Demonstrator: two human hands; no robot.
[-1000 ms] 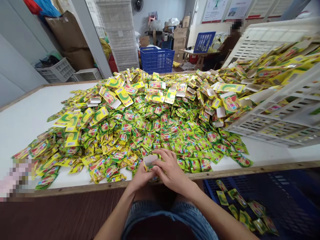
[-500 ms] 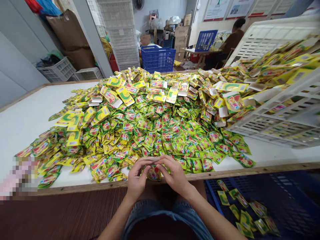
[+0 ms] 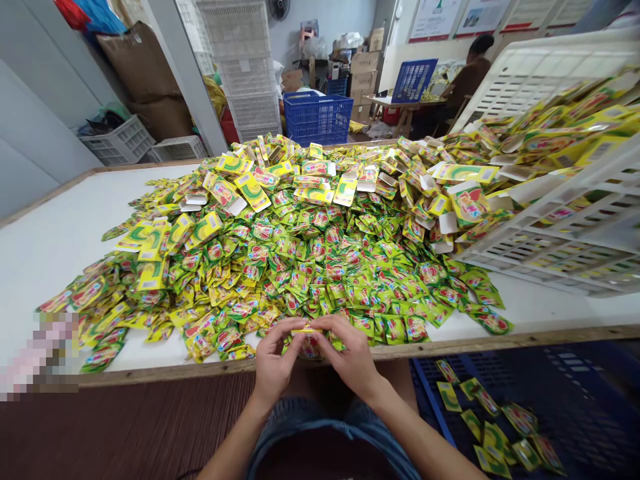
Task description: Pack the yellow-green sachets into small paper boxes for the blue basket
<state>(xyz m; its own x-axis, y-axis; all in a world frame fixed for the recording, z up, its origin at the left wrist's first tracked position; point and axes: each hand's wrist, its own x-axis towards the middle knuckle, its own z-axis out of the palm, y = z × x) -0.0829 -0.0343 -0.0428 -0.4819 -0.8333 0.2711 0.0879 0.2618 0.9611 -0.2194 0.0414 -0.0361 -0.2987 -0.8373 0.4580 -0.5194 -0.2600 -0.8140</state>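
Observation:
My left hand [image 3: 275, 357] and my right hand [image 3: 353, 353] meet at the table's front edge. Between their fingertips they grip a small printed carton [image 3: 307, 331], its narrow yellow end turned up toward me. Thumbs press the near side and fingers lie behind; part of the carton is hidden by them. Just beyond my hands spreads a big heap of green sachets [image 3: 345, 267] with a red fruit print. Small yellow-green cartons [image 3: 253, 191], several with white open flaps, lie over the back of that heap.
A tilted white crate [image 3: 555, 233] spills cartons on the right. Below the table edge at right, a blue crate [image 3: 435, 400] holds several filled packs. A pixelated patch [image 3: 40, 357] covers the table's left corner. Behind are a blue basket [image 3: 317, 120] and a seated person [image 3: 470, 77].
The carton has turned in my fingers: a pale edge showed at its top before, and a yellow end shows now. My thumbs have moved up and closer together.

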